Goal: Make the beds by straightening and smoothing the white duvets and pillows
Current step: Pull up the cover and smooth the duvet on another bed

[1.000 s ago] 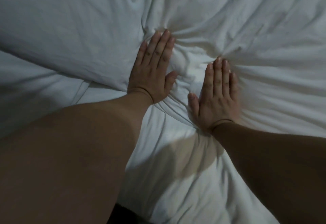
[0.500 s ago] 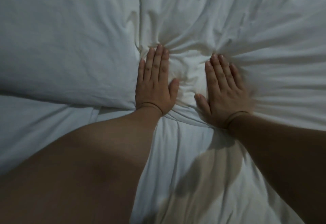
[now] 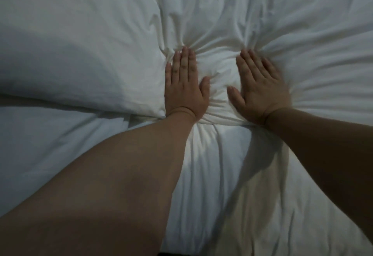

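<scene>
Nearest: two bare forearms reach in from the bottom edge. The left forearm (image 3: 113, 185) is broad and in shadow, and the right forearm (image 3: 323, 144) enters from the right side. Under them lies the white duvet (image 3: 201, 195), spread across the near part of the bed. Long soft folds run between the arms toward the pillows. The right arm throws a shadow (image 3: 260, 167) on it. A dark sliver (image 3: 171, 254) shows at the very bottom edge; cannot tell what it is.

Middle: both hands lie flat, palms down.
- Left hand (image 3: 184, 88): fingers straight and close together, thumb spread to the right, pressing into cloth.
- Right hand (image 3: 260, 92): fingers straight and slightly fanned, thumb spread to the left, also pressing. Its outline is a little blurred.

The hands are near each other but apart, with a puffed mound of cloth between the thumbs.

What they press: a rumpled pillow (image 3: 272, 23), white, on the right half of the far side. Its near edge lies over the duvet. Creases radiate from both sets of fingertips.

Left of it: a smooth pillow (image 3: 76, 50), just beside the left hand's outer edge, with its near corner at the left wrist.

Farthest: heavier wrinkles run up the rumpled pillow to the top edge. The light is dim and all the linen is white.
</scene>
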